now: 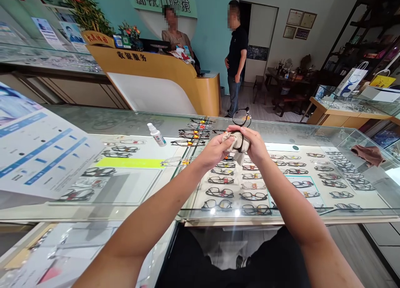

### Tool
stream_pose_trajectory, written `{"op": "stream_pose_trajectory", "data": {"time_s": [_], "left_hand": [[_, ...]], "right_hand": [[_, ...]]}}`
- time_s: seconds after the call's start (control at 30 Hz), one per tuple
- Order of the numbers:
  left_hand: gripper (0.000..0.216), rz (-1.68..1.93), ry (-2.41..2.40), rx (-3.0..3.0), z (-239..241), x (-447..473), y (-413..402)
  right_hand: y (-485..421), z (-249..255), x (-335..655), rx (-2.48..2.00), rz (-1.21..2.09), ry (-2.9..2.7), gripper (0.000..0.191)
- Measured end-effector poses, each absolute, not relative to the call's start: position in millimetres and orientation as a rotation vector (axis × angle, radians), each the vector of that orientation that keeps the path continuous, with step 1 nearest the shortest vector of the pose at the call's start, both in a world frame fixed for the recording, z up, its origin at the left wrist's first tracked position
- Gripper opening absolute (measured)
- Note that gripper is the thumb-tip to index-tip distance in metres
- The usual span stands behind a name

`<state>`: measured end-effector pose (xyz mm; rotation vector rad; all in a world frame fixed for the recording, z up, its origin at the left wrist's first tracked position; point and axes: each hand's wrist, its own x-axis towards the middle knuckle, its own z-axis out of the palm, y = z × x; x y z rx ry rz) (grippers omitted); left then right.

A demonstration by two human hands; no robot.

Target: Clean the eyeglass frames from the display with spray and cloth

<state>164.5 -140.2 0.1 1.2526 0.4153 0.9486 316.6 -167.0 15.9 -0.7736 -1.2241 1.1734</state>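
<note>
A long glass case (121,119) crosses the scene in front of the person, with rows of glasses (220,192) laid out on its right part and more pairs on its left. Beyond it, on the far left, stands a curved wooden desk (208,90). One person (179,38) is behind that desk; another person (238,46), in a dark top, stands just right of it. A printed sheet (46,150) covers part of the near left side. On the far right, a white paper bag (353,81) stands on another case.

The left hand (215,151) and right hand (254,144) meet above the middle of the long case. Folded over a beige cloth (231,143), the left fingers pinch it narrowly. The right fingers close around the cloth and a dark-framed pair of glasses (249,113); one lens rises clear above that hand, while the rest is largely hidden. A brown cloth (368,154) lies well to the right, and a small white spray bottle (156,135) stands left of the hands.
</note>
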Motion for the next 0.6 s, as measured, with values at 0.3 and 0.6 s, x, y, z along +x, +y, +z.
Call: {"op": "stream_pose_trajectory", "data": {"time_s": [0.3, 0.6], "left_hand": [[0.062, 1.102, 0.456, 1.231, -5.0, 173.1, -142.5], [0.061, 1.084, 0.421, 1.138, -12.9, 176.2, -135.0]], "right_hand": [[-174.0, 14.2, 308.4, -0.885, 0.918, -1.431, 0.050], [-167.1, 14.7, 316.4, -0.800, 0.953, -1.353, 0.043]]}}
